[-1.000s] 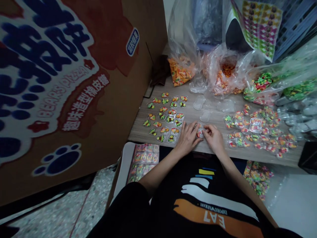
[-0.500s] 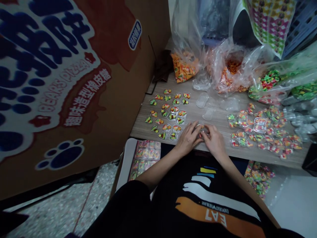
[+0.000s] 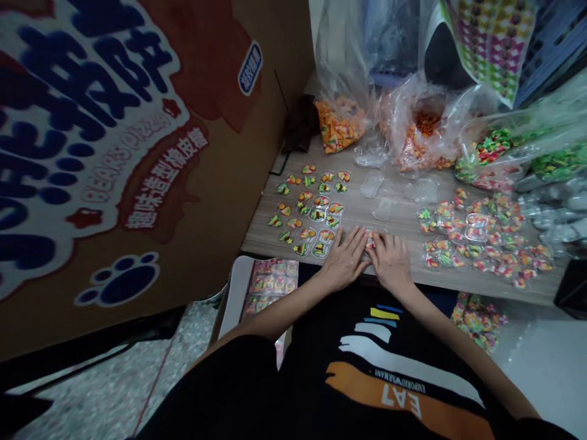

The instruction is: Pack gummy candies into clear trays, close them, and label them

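Observation:
My left hand (image 3: pixel 345 260) and my right hand (image 3: pixel 389 260) meet at the table's near edge. Between them is a small clear plastic case (image 3: pixel 370 239) with coloured gummy candies, mostly covered by my fingers. My left fingertips rest against its left side; my right thumb and fingers press on its right side. To the left of my hands lie open clear trays (image 3: pixel 322 242) holding candy pieces, beside loose groups of candies (image 3: pixel 284 209). On the right is a spread of filled clear cases (image 3: pixel 477 227).
Behind my hands lie bare clear plastic shells (image 3: pixel 384 208). Along the back stand bags of orange candy (image 3: pixel 339 131), small orange pieces (image 3: pixel 426 125) and green-red candy (image 3: pixel 493 146). A large printed carton (image 3: pixel 220 201) walls the left side. Printed packets (image 3: pixel 273 284) sit below the table edge.
My fingers have flattened and spread over the small case, which lies lower against the table. My right hand has turned slightly. The view has shifted a little.

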The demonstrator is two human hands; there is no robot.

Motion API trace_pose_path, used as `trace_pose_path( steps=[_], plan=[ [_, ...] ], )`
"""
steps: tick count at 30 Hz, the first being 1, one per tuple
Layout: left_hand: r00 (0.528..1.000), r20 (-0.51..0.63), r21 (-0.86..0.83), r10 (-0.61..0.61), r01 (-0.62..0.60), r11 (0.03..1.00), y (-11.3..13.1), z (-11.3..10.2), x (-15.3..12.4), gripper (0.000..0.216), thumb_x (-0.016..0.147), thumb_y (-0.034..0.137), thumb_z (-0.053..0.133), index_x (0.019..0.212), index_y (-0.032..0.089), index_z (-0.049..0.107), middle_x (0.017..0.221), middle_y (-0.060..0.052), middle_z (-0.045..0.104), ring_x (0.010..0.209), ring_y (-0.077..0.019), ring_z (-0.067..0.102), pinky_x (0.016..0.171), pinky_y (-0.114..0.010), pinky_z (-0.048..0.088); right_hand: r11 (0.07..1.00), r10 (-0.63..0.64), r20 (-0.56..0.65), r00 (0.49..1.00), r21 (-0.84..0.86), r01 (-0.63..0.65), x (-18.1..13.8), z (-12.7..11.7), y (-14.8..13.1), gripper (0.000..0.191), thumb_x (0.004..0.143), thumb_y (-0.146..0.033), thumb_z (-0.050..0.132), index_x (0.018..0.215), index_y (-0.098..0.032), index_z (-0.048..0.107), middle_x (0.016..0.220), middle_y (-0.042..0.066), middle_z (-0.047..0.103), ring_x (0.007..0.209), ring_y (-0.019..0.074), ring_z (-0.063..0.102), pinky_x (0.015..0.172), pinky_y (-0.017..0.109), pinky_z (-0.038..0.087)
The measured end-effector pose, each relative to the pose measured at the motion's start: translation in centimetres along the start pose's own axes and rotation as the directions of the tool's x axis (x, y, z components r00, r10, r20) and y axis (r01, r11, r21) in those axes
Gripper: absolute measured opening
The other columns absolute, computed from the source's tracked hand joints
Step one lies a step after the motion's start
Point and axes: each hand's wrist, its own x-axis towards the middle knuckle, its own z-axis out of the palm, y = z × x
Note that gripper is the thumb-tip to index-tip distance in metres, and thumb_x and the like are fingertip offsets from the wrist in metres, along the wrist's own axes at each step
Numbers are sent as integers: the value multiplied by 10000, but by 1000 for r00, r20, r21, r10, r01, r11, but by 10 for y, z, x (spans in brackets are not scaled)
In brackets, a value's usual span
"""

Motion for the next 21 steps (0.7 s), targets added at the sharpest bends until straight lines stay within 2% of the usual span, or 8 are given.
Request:
trace_pose_path(
  steps=[2, 6, 9, 13, 17, 21],
  plan=[
    [1000, -8, -28, -12, 12, 1000, -1, -5, 4, 597, 1004, 388, 487, 1503, 66, 423, 1561, -195, 446, 1502, -345, 331, 1251, -632, 103, 1000, -24, -32, 999, -2, 24, -1, 1, -1, 461, 1044, -357, 399, 1418, -125, 538, 1382, 188, 600, 1207, 328, 528, 952, 459, 419],
    [999, 29, -83, -37, 39, 996, -4, -18, 6, 553, 967, 285, 529, 1482, 97, 460, 1531, -165, 497, 1498, -338, 335, 1251, -626, 135, 986, -160, -27, 987, 42, 161, -1, 7, -3, 541, 1044, -289, 372, 1557, -116, 351, 1609, 131, 397, 1503, 288, 280, 1176, 485, 283],
    [998, 43, -79, -52, 55, 995, -9, -30, -2, 554, 954, 267, 541, 1482, 118, 462, 1557, -167, 462, 1498, -348, 327, 1238, -633, 168, 974, -219, 39, 975, 65, 216, 0, 12, -3, 621, 1031, -343, 419, 1594, -128, 269, 1664, 114, 285, 1550, 291, 189, 1238, 540, 175],
    [987, -57, -56, -148, 145, 988, -18, -40, -20, 449, 979, 269, 511, 1411, 149, 534, 1527, -160, 496, 1435, -322, 414, 1203, -571, 290, 973, -228, 65, 972, 58, 224, -5, 11, 3, 628, 1023, -354, 442, 1594, -152, 277, 1667, 112, 273, 1559, 307, 168, 1244, 597, 116],
    [956, -148, -19, -252, 252, 968, -23, -36, -33, 369, 970, 248, 524, 1319, 159, 605, 1411, -155, 599, 1277, -319, 526, 1128, -545, 378, 986, -164, 2, 986, 24, 164, -20, 5, 21, 601, 1028, -292, 418, 1591, -135, 278, 1634, 133, 347, 1560, 301, 171, 1241, 598, 112],
    [956, -177, 9, -234, 239, 971, -21, -21, -35, 324, 963, 222, 538, 1264, 167, 642, 1399, -142, 614, 1218, -323, 539, 1056, -529, 423, 999, -8, -61, 998, -43, 6, -31, 1, 42, 597, 990, -174, 401, 1581, -161, 314, 1618, 152, 375, 1564, 323, 131, 1212, 642, 114]
  ],
)
